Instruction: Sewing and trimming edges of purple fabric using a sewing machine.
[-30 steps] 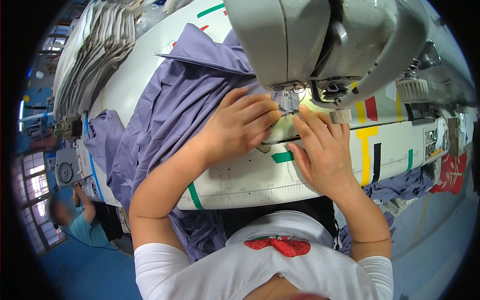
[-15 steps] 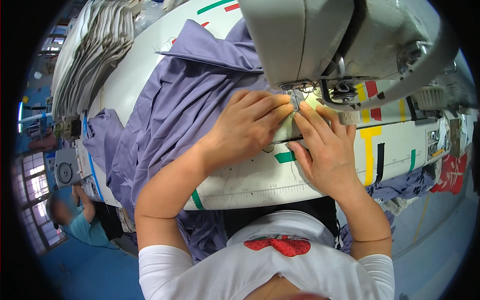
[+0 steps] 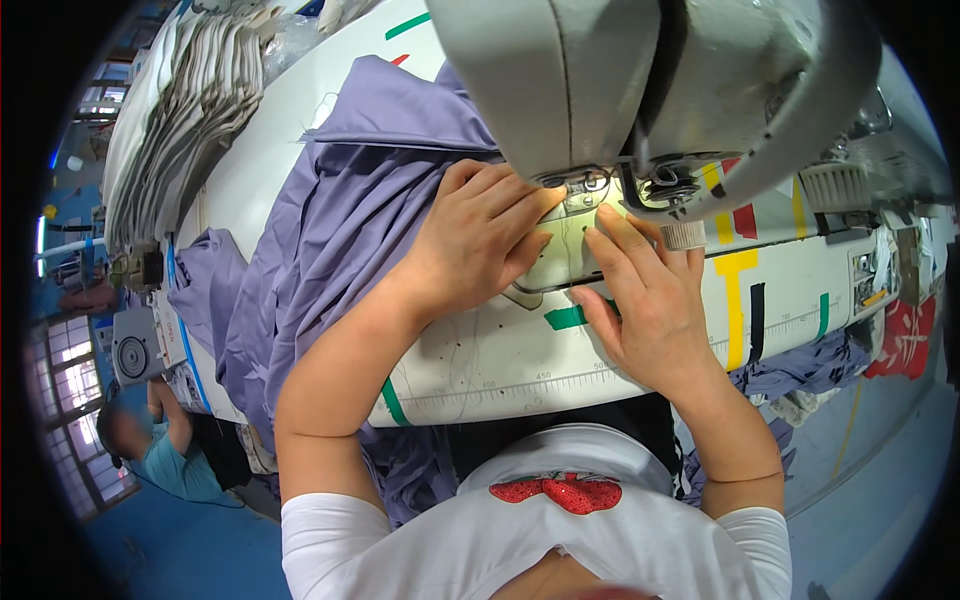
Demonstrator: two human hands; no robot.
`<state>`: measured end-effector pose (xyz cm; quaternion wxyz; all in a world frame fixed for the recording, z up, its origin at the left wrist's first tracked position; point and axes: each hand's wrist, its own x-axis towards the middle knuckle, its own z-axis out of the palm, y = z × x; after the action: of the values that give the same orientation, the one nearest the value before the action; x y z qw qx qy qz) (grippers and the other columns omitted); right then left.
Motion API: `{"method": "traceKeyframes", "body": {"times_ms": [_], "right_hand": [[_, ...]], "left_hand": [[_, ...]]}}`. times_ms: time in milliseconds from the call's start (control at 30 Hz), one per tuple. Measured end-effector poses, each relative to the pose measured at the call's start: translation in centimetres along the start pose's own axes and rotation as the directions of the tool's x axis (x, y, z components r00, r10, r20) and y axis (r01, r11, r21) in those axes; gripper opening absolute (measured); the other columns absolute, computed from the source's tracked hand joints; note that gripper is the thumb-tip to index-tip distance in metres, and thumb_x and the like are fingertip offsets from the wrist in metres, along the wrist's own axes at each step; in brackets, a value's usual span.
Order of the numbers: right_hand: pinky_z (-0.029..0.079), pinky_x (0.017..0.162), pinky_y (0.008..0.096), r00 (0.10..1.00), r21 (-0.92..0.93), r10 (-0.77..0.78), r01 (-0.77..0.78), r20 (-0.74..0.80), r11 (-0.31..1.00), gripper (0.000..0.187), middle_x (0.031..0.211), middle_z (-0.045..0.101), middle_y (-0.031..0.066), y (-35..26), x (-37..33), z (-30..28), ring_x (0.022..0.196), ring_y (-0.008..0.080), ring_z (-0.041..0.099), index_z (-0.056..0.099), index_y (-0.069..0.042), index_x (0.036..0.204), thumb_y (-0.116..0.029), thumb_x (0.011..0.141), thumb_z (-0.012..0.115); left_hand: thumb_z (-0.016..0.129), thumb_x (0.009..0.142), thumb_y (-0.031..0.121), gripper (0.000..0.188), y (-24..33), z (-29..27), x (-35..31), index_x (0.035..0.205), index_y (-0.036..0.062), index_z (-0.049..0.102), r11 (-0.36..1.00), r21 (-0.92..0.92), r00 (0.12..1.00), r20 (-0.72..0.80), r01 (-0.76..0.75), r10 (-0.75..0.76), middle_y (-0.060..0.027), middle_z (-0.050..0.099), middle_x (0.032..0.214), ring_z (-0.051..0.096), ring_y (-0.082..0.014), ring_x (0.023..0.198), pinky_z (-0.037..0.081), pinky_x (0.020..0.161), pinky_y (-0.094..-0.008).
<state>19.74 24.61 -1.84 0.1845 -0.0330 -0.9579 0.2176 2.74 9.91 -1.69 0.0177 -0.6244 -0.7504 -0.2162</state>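
Note:
A large purple fabric (image 3: 330, 200) lies in loose folds over the left of the white sewing table (image 3: 470, 375). My left hand (image 3: 475, 235) is closed on the fabric's right part, fingers bent, its fingertips just left of the presser foot (image 3: 583, 200). How much cloth lies under those fingers is hidden. My right hand (image 3: 645, 310) rests with fingers stretched and slightly spread on the metal plate in front of the foot, and nothing shows in its grasp. Above both hands hangs the head of the sewing machine (image 3: 530, 90). Thin loose threads trail across the table below my left hand.
A tall stack of grey-white cloth pieces (image 3: 180, 130) stands at the far left. Coloured tape strips (image 3: 738, 310) and a ruler scale mark the table's near edge. More purple cloth (image 3: 805, 360) hangs at the right. A person (image 3: 170, 450) sits farther left.
My left hand has shifted slightly left, away from the presser foot, and its thumb now shows. The gap between my hands has widened. My right hand has barely moved.

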Motion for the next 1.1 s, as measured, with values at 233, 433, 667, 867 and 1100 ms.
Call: {"method": "traceKeyframes", "body": {"times_ms": [233,433,667,867,1100], "right_hand": [[0.029,0.105,0.0592,1.000,0.007,-0.004,0.004,-0.007,1.000,0.050,0.110,0.057,0.0113,0.00,0.12,-0.07,0.110,0.0328,0.048,0.059,-0.001,0.118,-0.025,0.077,0.074],[0.030,0.104,0.0594,1.000,0.003,-0.006,0.006,-0.003,1.000,0.049,0.112,0.057,0.0118,0.11,-0.03,-0.03,0.110,0.0332,0.048,0.059,-0.001,0.118,-0.025,0.077,0.074],[0.031,0.104,0.0591,1.000,0.006,-0.010,0.010,-0.008,1.000,0.049,0.116,0.057,0.0128,0.07,0.02,0.12,0.111,0.0336,0.048,0.059,-0.001,0.118,-0.024,0.077,0.074],[0.031,0.105,0.0569,1.000,-0.002,-0.005,0.005,0.002,1.000,0.049,0.124,0.057,0.0129,-0.13,0.05,-0.07,0.112,0.0318,0.049,0.059,-0.001,0.118,-0.024,0.077,0.074],[0.032,0.105,0.0558,0.999,-0.009,-0.027,0.026,-0.022,1.000,0.047,0.126,0.057,0.0134,-0.07,-0.05,0.12,0.113,0.0325,0.049,0.059,-0.001,0.117,-0.021,0.077,0.074]], "left_hand": [[0.067,0.080,0.016,0.039,-0.07,0.02,0.08,0.117,0.0059,0.063,1.000,0.010,1.000,-0.020,-0.010,0.010,-0.0046,0.061,0.109,0.055,-0.0232,0.110,0.039,0.094,-0.0382],[0.068,0.080,0.017,0.040,0.16,-0.14,0.07,0.118,0.0060,0.063,0.999,0.038,1.000,-0.010,-0.003,0.003,-0.0051,0.061,0.110,0.055,-0.0234,0.111,0.039,0.094,-0.0383],[0.068,0.080,0.017,0.042,0.25,-0.26,0.00,0.120,0.0058,0.061,0.999,0.044,0.999,-0.042,-0.013,0.015,-0.0062,0.060,0.113,0.055,-0.0246,0.112,0.039,0.094,-0.0388],[0.069,0.080,0.017,0.043,0.21,-0.43,-0.04,0.121,0.0059,0.059,0.999,0.047,1.000,-0.026,-0.007,0.008,-0.0070,0.059,0.116,0.054,-0.0247,0.114,0.040,0.092,-0.0380],[0.067,0.084,0.021,0.041,0.08,-0.67,-0.32,0.122,0.0068,0.059,0.999,-0.001,0.998,-0.044,0.044,-0.044,-0.0080,0.059,0.116,0.054,-0.0258,0.109,0.039,0.091,-0.0379]]}}
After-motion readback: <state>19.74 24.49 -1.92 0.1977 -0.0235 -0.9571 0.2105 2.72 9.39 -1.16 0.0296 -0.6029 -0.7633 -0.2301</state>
